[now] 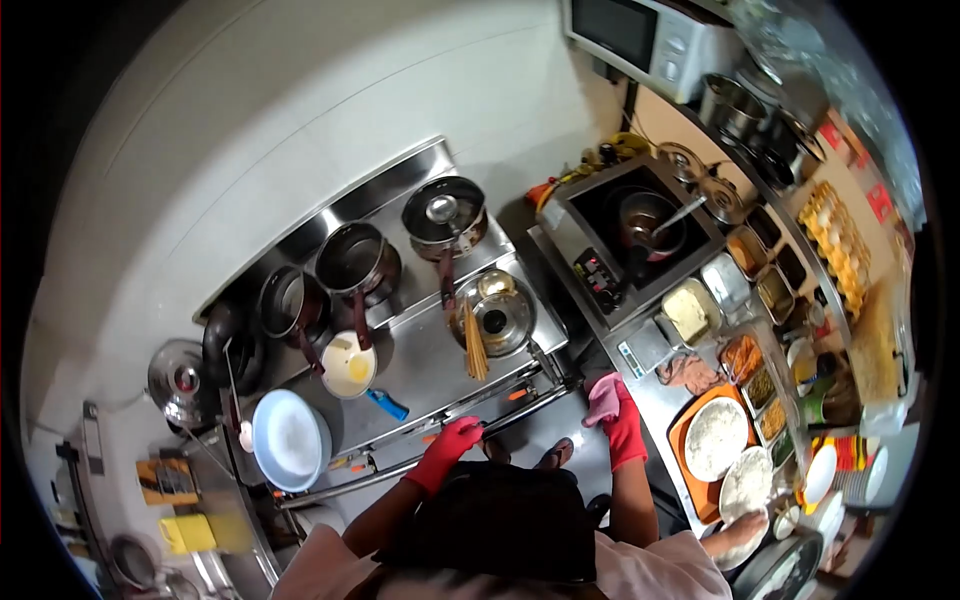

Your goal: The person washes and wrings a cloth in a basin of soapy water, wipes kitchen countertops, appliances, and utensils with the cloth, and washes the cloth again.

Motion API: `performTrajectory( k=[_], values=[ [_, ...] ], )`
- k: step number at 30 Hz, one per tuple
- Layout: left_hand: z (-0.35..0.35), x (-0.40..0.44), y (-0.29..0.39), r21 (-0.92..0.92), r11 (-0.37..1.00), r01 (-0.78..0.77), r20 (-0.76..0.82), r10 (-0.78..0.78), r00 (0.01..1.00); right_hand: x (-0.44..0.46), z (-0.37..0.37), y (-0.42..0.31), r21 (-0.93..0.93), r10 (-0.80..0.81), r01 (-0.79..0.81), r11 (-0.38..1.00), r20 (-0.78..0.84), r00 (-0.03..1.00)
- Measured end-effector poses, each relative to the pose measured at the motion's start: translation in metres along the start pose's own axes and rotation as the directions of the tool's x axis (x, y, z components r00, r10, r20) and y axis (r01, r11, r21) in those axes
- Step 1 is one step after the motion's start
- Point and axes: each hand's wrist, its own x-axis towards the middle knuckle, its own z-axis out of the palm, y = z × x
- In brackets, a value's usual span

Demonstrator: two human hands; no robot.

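Observation:
My left hand (452,446), in a red rubber glove, is in front of the stove's front rail, its fingers curled in and nothing visible in them. My right hand (624,428), also red-gloved, grips a pink cloth (603,398) between the stove and the prep counter. On the steel stove (405,365) nearest my left hand are a glass lid (510,322), a bundle of wooden sticks (474,348) and a cream-coloured pan (347,366) with yellow liquid and a blue handle (387,405).
Dark saucepans (358,262) line the stove's back. A blue basin (290,440) stands left. An induction cooker (590,225) bears a pot with a ladle. Right are food containers (690,312), an orange tray (680,440) with white plates, egg trays (835,245) and another person's hand (745,527).

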Motion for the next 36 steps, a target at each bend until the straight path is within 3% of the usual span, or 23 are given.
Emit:
performTrajectory(
  k=[1, 2, 3, 4, 6, 7, 10, 11, 13, 14, 15, 19, 22, 23, 25, 26, 27, 28, 29, 30, 32, 35, 36],
  values=[
    [-0.002, 0.001, 0.004, -0.108, 0.986, 0.125, -0.011, -0.127, 0.992, -0.011, 0.024, -0.004, 0.050, 0.077, -0.080, 0.996, 0.061, 0.995],
    [-0.003, 0.001, 0.005, -0.240, 0.964, 0.116, -0.008, -0.122, 0.993, -0.016, 0.041, -0.003, 0.093, 0.151, -0.164, 0.982, 0.126, 0.980],
    [-0.002, 0.002, 0.009, -0.251, 0.959, 0.134, 0.020, -0.133, 0.991, -0.047, 0.106, -0.029, -0.107, 0.118, -0.097, 0.990, 0.214, 0.970],
    [-0.001, 0.004, 0.020, -0.261, 0.953, 0.152, 0.048, -0.144, 0.988, -0.073, 0.178, -0.035, -0.029, 0.065, -0.062, 0.998, 0.119, 0.991],
    [0.013, -0.019, 0.093, -0.256, 0.960, 0.114, 0.001, -0.118, 0.993, -0.055, 0.178, -0.014, -0.003, 0.317, -0.320, 0.947, 0.160, 0.935],
    [0.017, -0.026, 0.117, -0.253, 0.962, 0.100, -0.019, -0.108, 0.994, -0.053, 0.190, -0.002, -0.072, 0.362, -0.355, 0.932, 0.191, 0.912],
    [0.006, -0.006, 0.106, -0.565, 0.814, -0.132, 0.206, 0.294, 0.933, -0.057, 0.283, 0.017, -0.465, 0.249, -0.021, 0.885, 0.434, 0.866],
    [0.003, 0.005, 0.106, -0.464, 0.833, -0.302, 0.108, 0.391, 0.914, -0.056, 0.302, 0.019, -0.518, 0.208, 0.081, 0.852, 0.475, 0.855],
    [-0.014, 0.002, 0.096, -0.577, 0.817, 0.002, 0.088, 0.060, 0.994, -0.055, 0.319, 0.021, -0.457, 0.187, -0.020, 0.889, 0.323, 0.928],
    [-0.019, 0.009, 0.086, -0.613, 0.790, -0.017, -0.004, 0.019, 1.000, -0.055, 0.321, 0.022, -0.378, 0.198, -0.118, 0.918, 0.179, 0.964],
    [-0.025, 0.017, 0.073, -0.644, 0.764, -0.044, -0.095, -0.023, 0.995, -0.049, 0.321, 0.027, -0.434, 0.142, -0.051, 0.899, 0.180, 0.973],
    [-0.047, 0.028, 0.016, -0.494, 0.838, -0.231, -0.201, 0.149, 0.968, -0.043, 0.328, 0.042, -0.579, 0.218, -0.113, 0.807, 0.114, 0.969],
    [-0.062, 0.027, -0.012, -0.460, 0.824, -0.331, -0.285, 0.216, 0.934, -0.022, 0.313, 0.048, -0.755, 0.555, -0.324, 0.570, 0.064, 0.829],
    [-0.058, 0.020, 0.005, -0.477, 0.793, -0.378, -0.349, 0.224, 0.910, -0.031, 0.328, 0.050, -0.834, 0.565, -0.262, 0.486, 0.071, 0.822],
    [-0.078, -0.004, 0.032, -0.397, 0.907, -0.140, -0.390, -0.029, 0.920, -0.054, 0.356, 0.051, -0.817, 0.548, -0.232, 0.528, 0.120, 0.828],
    [-0.089, -0.012, 0.035, -0.361, 0.933, -0.011, -0.423, -0.153, 0.893, -0.057, 0.358, 0.054, -0.798, 0.546, -0.248, 0.549, 0.118, 0.829],
    [-0.097, -0.008, 0.017, -0.527, 0.850, 0.012, -0.458, -0.296, 0.839, -0.060, 0.361, 0.056, -0.764, 0.520, -0.234, 0.602, 0.152, 0.841],
    [-0.107, -0.005, -0.001, -0.450, 0.891, -0.067, -0.624, -0.260, 0.737, -0.062, 0.365, 0.058, -0.728, 0.492, -0.218, 0.650, 0.185, 0.851],
    [-0.120, 0.033, -0.076, -0.041, 0.999, -0.036, -0.917, -0.023, 0.399, -0.064, 0.368, 0.061, -0.690, 0.463, -0.200, 0.696, 0.217, 0.860],
    [-0.129, 0.019, -0.055, -0.168, 0.981, 0.094, -0.909, -0.191, 0.370, -0.057, 0.359, 0.065, -0.698, 0.452, -0.216, 0.683, 0.171, 0.876],
    [-0.146, 0.026, -0.059, -0.006, 0.909, 0.418, -0.983, -0.082, 0.164, -0.045, 0.342, 0.067, -0.711, 0.421, -0.251, 0.657, 0.070, 0.904],
    [-0.153, 0.041, -0.055, -0.107, 0.886, 0.451, -0.988, -0.145, 0.050, -0.054, 0.347, 0.064, -0.572, 0.435, -0.280, 0.771, 0.151, 0.888],
    [-0.158, 0.043, -0.054, -0.142, 0.877, 0.460, -0.974, -0.207, 0.094, -0.059, 0.353, 0.060, -0.544, 0.445, -0.292, 0.787, 0.171, 0.879]
  ],
)
